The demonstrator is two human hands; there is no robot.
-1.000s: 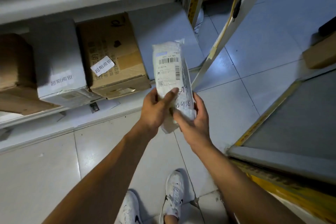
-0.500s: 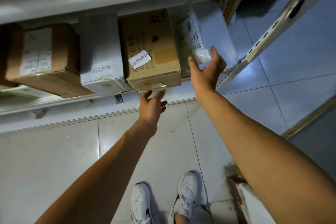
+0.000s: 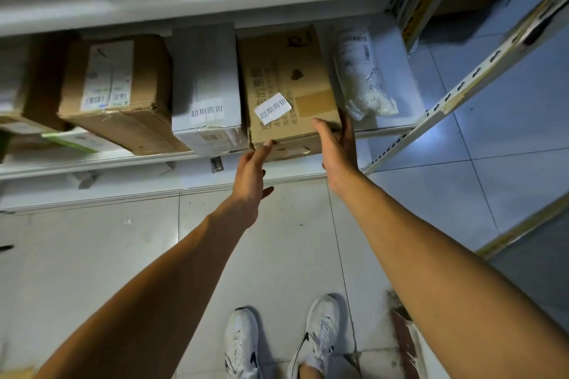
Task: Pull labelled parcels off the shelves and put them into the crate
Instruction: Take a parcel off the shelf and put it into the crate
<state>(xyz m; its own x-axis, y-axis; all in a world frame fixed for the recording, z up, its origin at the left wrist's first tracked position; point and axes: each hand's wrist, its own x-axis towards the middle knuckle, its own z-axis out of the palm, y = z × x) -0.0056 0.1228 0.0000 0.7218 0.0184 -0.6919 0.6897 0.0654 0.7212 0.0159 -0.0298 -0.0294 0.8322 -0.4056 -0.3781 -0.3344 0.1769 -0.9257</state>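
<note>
On the shelf the brown box carries a white sticker reading 超期滞留. Left hand touches its lower corner with straight fingers; right hand, open, presses its right side. Right of this box lies the white bag parcel, barcode label on top.

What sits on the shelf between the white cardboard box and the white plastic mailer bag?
In the head view, the brown cardboard box with the white sticker stands between the white cardboard box and the white plastic mailer bag.
</note>
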